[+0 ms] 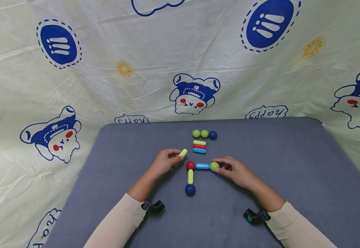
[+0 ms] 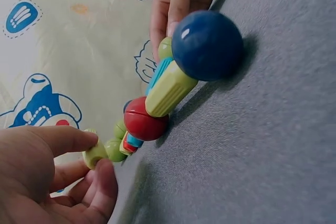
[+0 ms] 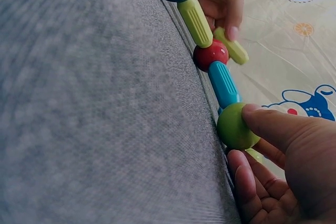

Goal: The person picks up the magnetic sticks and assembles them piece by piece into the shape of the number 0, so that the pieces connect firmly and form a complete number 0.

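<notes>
A: The person is working on the grey mat [image 1: 291,179], and the left hand [image 1: 164,162] is pinching a loose yellow-green rod [image 1: 183,152] between thumb and fingertips, hovering it just up and left of the red ball [image 1: 190,165].

B: Tight little pinch there. From the left wrist view the fingers are curling round the rod's end, so its other end is staying free, probably so it can meet the ball.

A: Meanwhile the right hand [image 1: 234,170] is closing thumb and forefinger on the green ball [image 1: 214,166] at the far end of the blue rod [image 1: 202,166]. That looks like bracing, keeping the figure from sliding.

B: And the figure itself is lying flat: red ball at the corner, blue rod running right to the green ball, a yellow rod [image 1: 190,176] dropping toward the person to a dark blue ball [image 1: 190,189]. All touching end to end.

A: Spare parts are sitting farther back: three stacked rods [image 1: 199,146], yellow, red and blue, and behind them a row of three balls [image 1: 204,134], two green and one dark blue.

B: Laid out tidily, near but apart from the build, within reach of either hand. Behind everything a cartoon-print sheet [image 1: 105,69] is hanging as a backdrop.
</notes>
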A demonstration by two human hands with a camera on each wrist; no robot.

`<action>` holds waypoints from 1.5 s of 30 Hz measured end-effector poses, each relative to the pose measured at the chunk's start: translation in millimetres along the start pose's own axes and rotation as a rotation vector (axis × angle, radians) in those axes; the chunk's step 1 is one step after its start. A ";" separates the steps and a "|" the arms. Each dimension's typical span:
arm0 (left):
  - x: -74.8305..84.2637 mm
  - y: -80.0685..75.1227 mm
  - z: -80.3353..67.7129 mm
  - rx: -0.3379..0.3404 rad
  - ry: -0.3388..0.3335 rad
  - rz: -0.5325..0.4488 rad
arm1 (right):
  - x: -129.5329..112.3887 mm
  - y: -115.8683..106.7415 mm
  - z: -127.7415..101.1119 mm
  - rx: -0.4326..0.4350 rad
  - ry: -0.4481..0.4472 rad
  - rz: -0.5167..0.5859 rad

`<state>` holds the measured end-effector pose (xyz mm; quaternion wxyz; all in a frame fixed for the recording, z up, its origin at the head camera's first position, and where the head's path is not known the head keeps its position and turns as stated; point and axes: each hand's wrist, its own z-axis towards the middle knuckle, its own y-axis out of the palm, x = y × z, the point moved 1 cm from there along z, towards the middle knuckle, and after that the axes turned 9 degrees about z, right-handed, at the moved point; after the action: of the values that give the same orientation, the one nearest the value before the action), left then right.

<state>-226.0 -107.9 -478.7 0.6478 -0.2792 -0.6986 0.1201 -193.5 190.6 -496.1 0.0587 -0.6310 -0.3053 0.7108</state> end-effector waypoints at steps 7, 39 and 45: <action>-3.8 -0.6 -17.3 -0.098 -0.015 -0.134 | 1.4 -0.8 1.0 0.004 0.001 -0.018; 0.4 14.5 -86.5 -0.455 -0.142 -0.170 | -4.4 -14.0 25.0 -0.073 0.133 0.087; 1.7 24.3 -87.2 -0.457 -0.141 -0.168 | -4.6 -15.1 29.2 -0.090 0.122 0.072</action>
<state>-135.5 -104.1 -478.6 0.5255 -0.3500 -0.7717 -0.0760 -224.3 190.1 -484.1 0.0234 -0.6856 -0.3099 0.6583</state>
